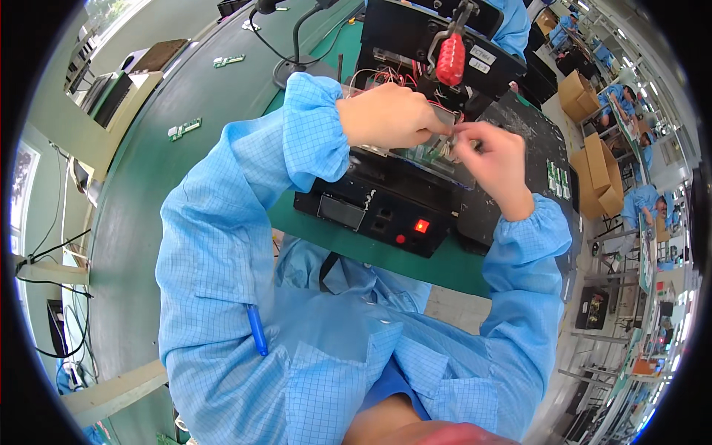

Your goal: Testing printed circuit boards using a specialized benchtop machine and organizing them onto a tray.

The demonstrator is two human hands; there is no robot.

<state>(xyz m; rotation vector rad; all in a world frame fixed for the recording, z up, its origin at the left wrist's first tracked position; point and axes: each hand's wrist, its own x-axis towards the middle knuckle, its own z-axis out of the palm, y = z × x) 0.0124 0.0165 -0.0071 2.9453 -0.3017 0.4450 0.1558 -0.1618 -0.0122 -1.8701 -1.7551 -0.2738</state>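
Observation:
Both hands meet over a black test fixture [386,211] with a lit red switch. My left hand [389,116] reaches in from the left, its fingers curled and pointing down; what they grip, if anything, is hidden. Facing it, my right hand [495,159] has thumb and forefinger pinched together at the fixture's right side, slightly blurred, and I cannot make out what is between them. Below the fingers lies a green circuit board [426,156], partly covered by the hands. A toggle clamp with a red handle [450,61] hangs just above them.
Red and white wires [397,77] run behind my left hand. A black monitor [400,33] stands behind the fixture. Small circuit boards lie on the green bench [141,215] at left and on a black mat [530,148] at right. A lamp base [300,70] stands at the back left.

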